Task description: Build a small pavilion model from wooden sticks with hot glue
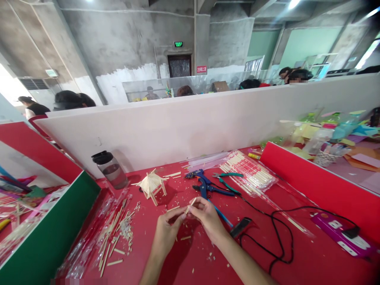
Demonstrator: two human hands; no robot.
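Short stick: a pale sliver of wood (pixel 190 206) held up between both hands, above the red tabletop (pixel 154 257) and in front of the blue-handled tools (pixel 204 186)
Left hand: fingers (pixel 179 213) of the left hand (pixel 168 227) pinched nearly closed, the tips on the lower end of the sliver
Right hand: thumb and forefinger of the right hand (pixel 209 219) drawn together on the same piece, the other fingers curled in; how firmly either hand grips, I cannot tell
Slip or snap: so slim a piece could shoot out or break if the two hands press unevenly
Stick model: the small construction (pixel 151 184) stands just beyond the left hand on thin splayed legs; a careless knuckle could tip it
Cable: black loops (pixel 271 215) lie near the right forearm, and a sweep of the elbow could snag them
Offcuts: chips and short lengths (pixel 126 231) litter the left side, so a dropped piece could be lost among them
Textures: dry, matt, straight-edged wood against crinkled, shiny plastic wrappers (pixel 95 225); the model's top is a ribbed, peaked cone
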